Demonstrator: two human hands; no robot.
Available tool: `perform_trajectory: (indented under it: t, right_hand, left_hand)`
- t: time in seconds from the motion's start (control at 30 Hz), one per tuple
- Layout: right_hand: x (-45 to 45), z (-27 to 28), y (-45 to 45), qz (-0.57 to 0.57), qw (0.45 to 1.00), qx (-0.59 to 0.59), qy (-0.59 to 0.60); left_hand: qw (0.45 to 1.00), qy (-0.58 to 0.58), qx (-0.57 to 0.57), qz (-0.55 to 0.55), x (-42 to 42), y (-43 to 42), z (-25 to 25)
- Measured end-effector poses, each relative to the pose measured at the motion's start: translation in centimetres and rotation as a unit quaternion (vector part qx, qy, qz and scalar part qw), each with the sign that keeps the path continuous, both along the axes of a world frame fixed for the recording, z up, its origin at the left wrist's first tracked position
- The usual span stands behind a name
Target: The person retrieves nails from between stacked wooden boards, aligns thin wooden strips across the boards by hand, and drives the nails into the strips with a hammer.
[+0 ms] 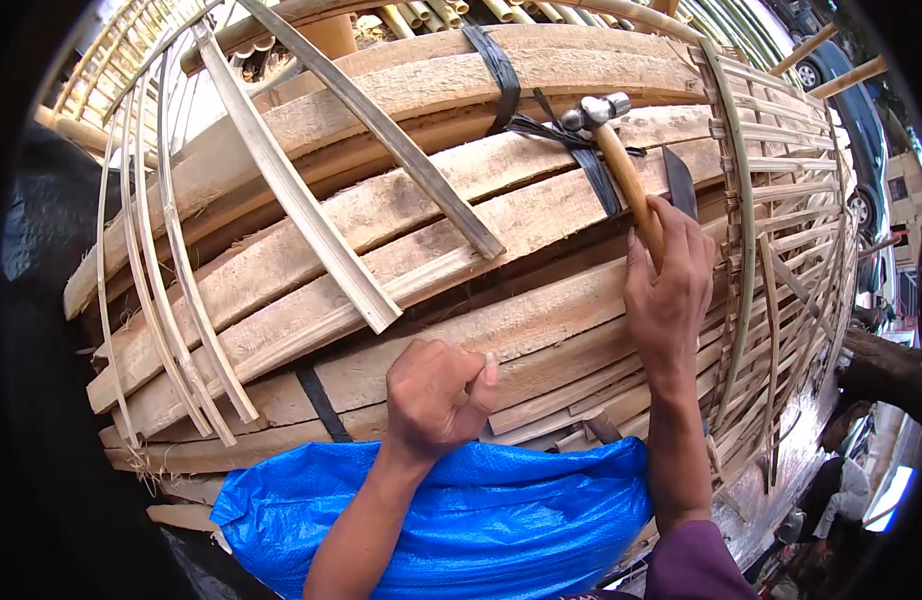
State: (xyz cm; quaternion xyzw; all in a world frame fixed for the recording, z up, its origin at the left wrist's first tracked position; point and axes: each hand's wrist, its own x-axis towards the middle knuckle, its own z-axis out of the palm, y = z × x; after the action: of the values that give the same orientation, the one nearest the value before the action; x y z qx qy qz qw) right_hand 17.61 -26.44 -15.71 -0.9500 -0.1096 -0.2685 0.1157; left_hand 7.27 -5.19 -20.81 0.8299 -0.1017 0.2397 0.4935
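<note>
My right hand (673, 285) grips the wooden handle of a ball-peen hammer (626, 165), whose metal head points away from me over the stacked timber beams (541, 205). Close beside that hand, a dark flat blade-like piece (679, 182) sticks up; I cannot tell whether the hand touches it. Closed, with thumb and forefinger pressed together, my left hand (436, 395) hovers over the nearer beams. Anything small within its fingers is hidden. A blue plastic sheet (451, 520) spreads below both forearms.
Split bamboo strips (301, 190) lie across the beams on the left. Black straps (496, 75) bind the timber. A bamboo lattice (781, 200) stands on the right, with parked vehicles (856, 120) beyond. At lower right, part of a person (843, 495) shows.
</note>
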Motion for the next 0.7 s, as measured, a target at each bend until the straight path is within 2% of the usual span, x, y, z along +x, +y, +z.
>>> perform_trajectory:
  t: [0.07,0.13,0.2,0.3,0.37,0.4,0.47,0.53,0.6,0.63,0.7]
  right_hand:
    - [-0.2,0.5,1.0,0.004,0.999,-0.021,-0.037]
    - [-0.6,0.9,1.5,0.125,0.992,0.015,-0.003]
    - [0.3,1.6,2.3,0.145,0.985,-0.069,0.057]
    - [0.9,2.7,2.1,0.149,0.983,-0.096,0.044]
    - [0.2,2.8,2.1,0.149,0.976,-0.035,0.153]
    - [-0.4,2.6,2.0,0.182,0.962,-0.047,0.199]
    - [-1.1,1.5,2.3,0.236,0.944,-0.058,0.223]
    - [-1.1,1.1,2.7,0.246,0.942,-0.039,0.225]
    - [-0.8,0.6,3.0,0.312,0.941,0.01,0.132]
    - [-0.9,0.8,3.2,0.313,0.941,0.01,0.13]
    - [-1.1,1.1,3.1,0.252,0.91,-0.094,0.315]
  left_hand:
    - [1.0,-0.003,-0.021,-0.013,0.2,0.0,0.0]
    - [1.0,0.006,-0.024,-0.013,0.3,-0.1,0.0]
    - [1.0,0.006,-0.021,-0.014,0.1,0.0,0.2]
    - [1.0,0.002,-0.008,-0.008,0.1,-0.1,0.0]
    - [1.0,0.008,-0.002,0.005,0.2,-0.3,0.2]
    - [1.0,0.004,-0.003,0.003,0.2,-0.4,0.2]
    - [1.0,-0.001,0.018,0.011,0.2,-0.4,0.3]
    - [1.0,-0.002,0.016,0.008,0.1,-0.5,0.4]
    - [1.0,-0.001,0.017,0.008,0.2,-0.3,0.4]
    - [1.0,-0.008,0.017,0.012,0.3,-0.4,0.2]
    - [1.0,-0.018,0.014,0.014,0.4,-0.3,0.3]
